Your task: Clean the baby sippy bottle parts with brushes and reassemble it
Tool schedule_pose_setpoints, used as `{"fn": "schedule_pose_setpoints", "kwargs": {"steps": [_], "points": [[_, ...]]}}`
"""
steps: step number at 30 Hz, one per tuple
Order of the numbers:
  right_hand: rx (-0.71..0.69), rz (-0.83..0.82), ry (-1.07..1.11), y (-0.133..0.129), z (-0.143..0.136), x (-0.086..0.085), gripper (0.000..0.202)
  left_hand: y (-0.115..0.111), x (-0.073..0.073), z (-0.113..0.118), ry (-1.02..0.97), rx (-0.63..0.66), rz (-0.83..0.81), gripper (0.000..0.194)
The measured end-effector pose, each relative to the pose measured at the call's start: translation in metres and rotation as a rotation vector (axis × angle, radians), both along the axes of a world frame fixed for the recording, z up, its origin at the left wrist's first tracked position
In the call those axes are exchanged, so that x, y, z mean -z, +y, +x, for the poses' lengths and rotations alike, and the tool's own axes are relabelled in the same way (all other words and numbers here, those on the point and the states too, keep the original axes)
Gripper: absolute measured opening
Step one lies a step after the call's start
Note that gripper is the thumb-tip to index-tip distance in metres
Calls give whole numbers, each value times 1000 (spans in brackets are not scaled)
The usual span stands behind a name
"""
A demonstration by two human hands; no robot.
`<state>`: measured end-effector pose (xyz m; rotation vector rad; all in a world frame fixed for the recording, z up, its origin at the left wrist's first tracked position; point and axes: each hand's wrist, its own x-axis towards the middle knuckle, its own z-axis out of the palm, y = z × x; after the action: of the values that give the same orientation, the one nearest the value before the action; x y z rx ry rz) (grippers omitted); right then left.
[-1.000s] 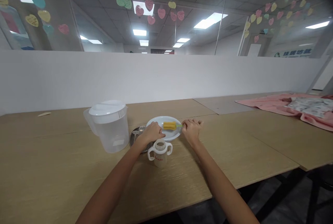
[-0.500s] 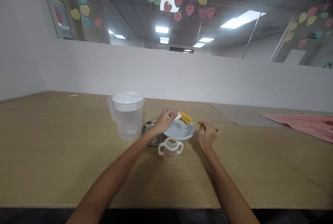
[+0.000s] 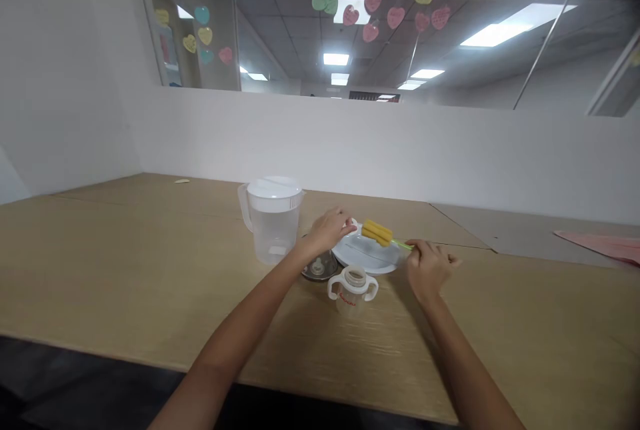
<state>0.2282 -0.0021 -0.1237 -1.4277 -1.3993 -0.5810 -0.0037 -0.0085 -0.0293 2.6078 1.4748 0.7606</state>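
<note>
My left hand (image 3: pixel 334 227) pinches a small white ring-like piece (image 3: pixel 351 226) above the left side of a white plate (image 3: pixel 373 258). My right hand (image 3: pixel 429 267) is closed on the thin green handle of a yellow sponge brush (image 3: pixel 377 233), whose head points left over the plate. The brush head and the white piece are a small distance apart. In front of the plate stands an open clear bottle (image 3: pixel 352 291) with two white handles and red lettering. A dark round dish (image 3: pixel 320 266) with clear parts in it is partly hidden under my left wrist.
A clear lidded pitcher (image 3: pixel 275 220) stands behind and left of the dish. Pink cloth (image 3: pixel 600 244) lies at the table's far right. A small pale flat piece (image 3: pixel 182 181) is near the back left. A white wall and window rise behind the table (image 3: pixel 150 270).
The camera view has turned, shifting the scene to the right. The brush head has drawn away from the white piece in my left hand, toward the right.
</note>
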Motion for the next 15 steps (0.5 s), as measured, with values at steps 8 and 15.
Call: {"fn": "schedule_pose_setpoints", "kwargs": {"steps": [8, 15], "points": [[35, -68, 30, 9, 8, 8, 27, 1, -11, -37, 287, -86, -407, 18], [47, -90, 70, 9, 8, 6, 28, 4, -2, -28, 347, -164, -505, 18]]}}
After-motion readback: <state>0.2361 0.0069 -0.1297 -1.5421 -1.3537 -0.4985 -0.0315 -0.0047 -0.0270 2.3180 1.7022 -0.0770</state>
